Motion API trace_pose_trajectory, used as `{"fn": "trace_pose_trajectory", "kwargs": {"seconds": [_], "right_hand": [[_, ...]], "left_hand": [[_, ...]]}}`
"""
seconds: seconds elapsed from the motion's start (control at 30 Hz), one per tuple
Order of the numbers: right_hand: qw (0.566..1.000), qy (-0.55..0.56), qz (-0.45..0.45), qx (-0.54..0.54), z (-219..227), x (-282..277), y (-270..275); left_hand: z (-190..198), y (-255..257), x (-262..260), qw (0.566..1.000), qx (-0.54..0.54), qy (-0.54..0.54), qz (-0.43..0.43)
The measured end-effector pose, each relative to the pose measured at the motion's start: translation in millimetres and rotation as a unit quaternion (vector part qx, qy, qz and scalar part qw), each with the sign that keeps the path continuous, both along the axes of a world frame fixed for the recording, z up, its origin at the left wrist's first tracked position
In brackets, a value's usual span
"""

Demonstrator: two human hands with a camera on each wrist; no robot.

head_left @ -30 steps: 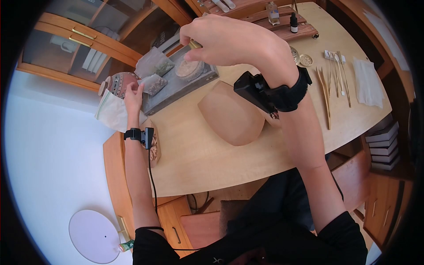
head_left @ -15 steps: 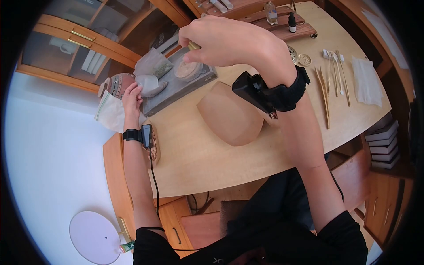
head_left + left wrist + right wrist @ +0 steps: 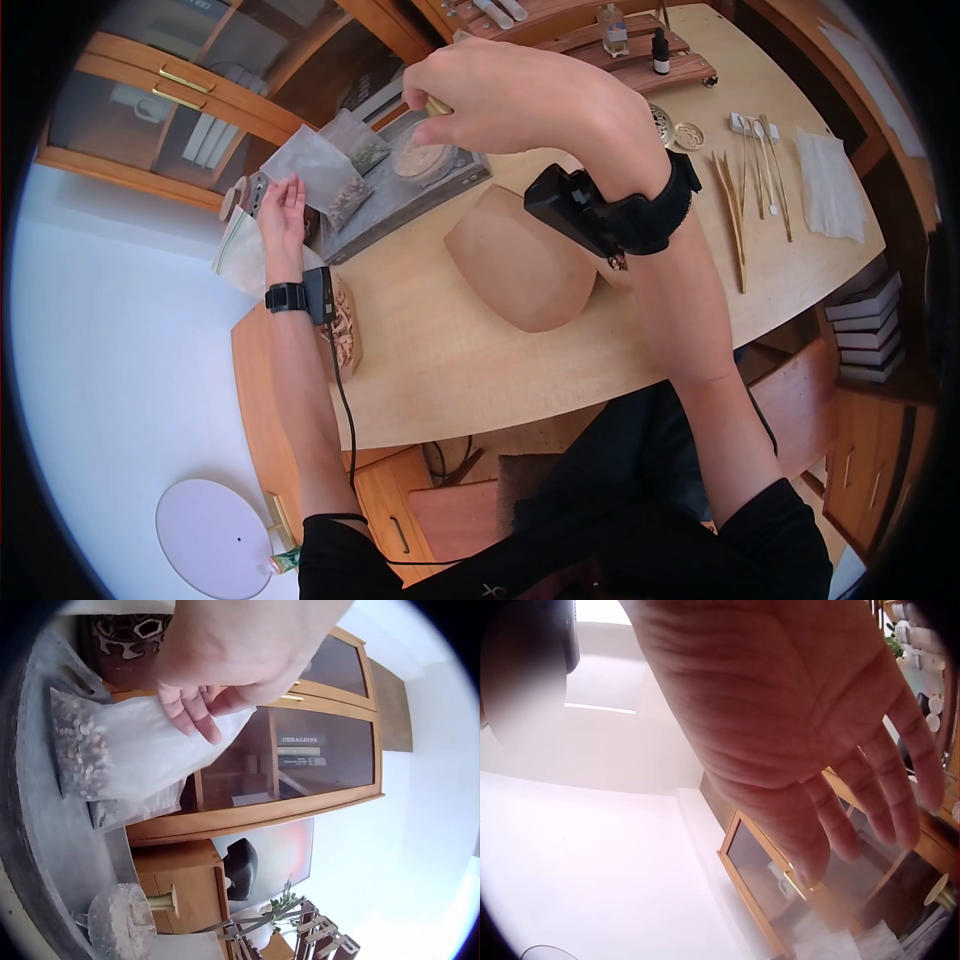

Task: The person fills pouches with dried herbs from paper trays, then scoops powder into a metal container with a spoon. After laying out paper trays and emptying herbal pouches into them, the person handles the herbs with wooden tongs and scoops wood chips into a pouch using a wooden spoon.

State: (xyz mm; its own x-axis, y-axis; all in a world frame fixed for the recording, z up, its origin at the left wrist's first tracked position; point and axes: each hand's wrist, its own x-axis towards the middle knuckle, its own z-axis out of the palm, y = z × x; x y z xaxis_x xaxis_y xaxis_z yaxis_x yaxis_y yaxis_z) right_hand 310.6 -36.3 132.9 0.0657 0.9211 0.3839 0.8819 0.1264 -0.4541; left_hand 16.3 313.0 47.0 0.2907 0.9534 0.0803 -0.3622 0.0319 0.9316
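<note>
In the head view my left hand [image 3: 284, 214] is at the far left, fingertips pinching the upper part of a clear plastic bag [image 3: 318, 165]. Small brown and white bits fill the bag's lower end, which stands on a grey tray [image 3: 352, 240]. Behind it leans a second bag [image 3: 365, 148] with green dried bits. My right hand [image 3: 520, 90] hovers over a round dish [image 3: 425, 165] of pale powder, its fingers hanging loosely with nothing between them. From the dish a brass knob [image 3: 163, 902] sticks up, partly covered by that hand in the head view.
A patterned pot [image 3: 127, 637] stands behind my left hand, near a white zip bag [image 3: 248, 255]. Brown paper [image 3: 520, 260] lies mid-table. Wooden tongs [image 3: 735, 220] and slim tools are at the right; a wooden rack [image 3: 640, 75] with bottles is at the back.
My left hand has moved left and slightly up, and the bag of brown and white bits, folded over before, now stands taller. The right hand stays in place over the dish.
</note>
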Motion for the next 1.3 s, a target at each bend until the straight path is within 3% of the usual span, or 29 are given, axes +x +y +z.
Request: {"fn": "trace_pose_trajectory", "kwargs": {"seconds": [0.27, 0.53, 0.63, 0.7, 0.8, 1.03, 1.3], "right_hand": [[1.000, 0.014, -0.007, 0.003, -4, 5, 2], [0.999, -0.011, -0.013, -0.037, 6, 1, -2], [0.999, -0.007, -0.022, -0.031, 3, 1, 0], [0.999, -0.010, -0.018, -0.024, 1, 1, -1], [1.000, -0.012, -0.009, -0.020, 0, 1, 3], [1.000, -0.012, -0.016, -0.023, 3, 1, -2], [1.000, -0.013, -0.011, -0.001, -2, 4, 3]], "left_hand": [[-3, 13, 19, 1.000, 0.006, 0.007, 0.000], [2, -41, 38, 0.990, 0.119, 0.068, 0.032], [-8, -35, 37, 0.989, 0.083, 0.122, 0.030], [-15, -39, 39, 0.990, 0.052, 0.133, 0.016], [-14, -56, 50, 0.968, 0.019, 0.230, -0.098], [-19, -55, 65, 0.958, 0.053, 0.256, -0.116], [-10, -75, 63, 0.974, 0.044, 0.201, -0.098]]}}
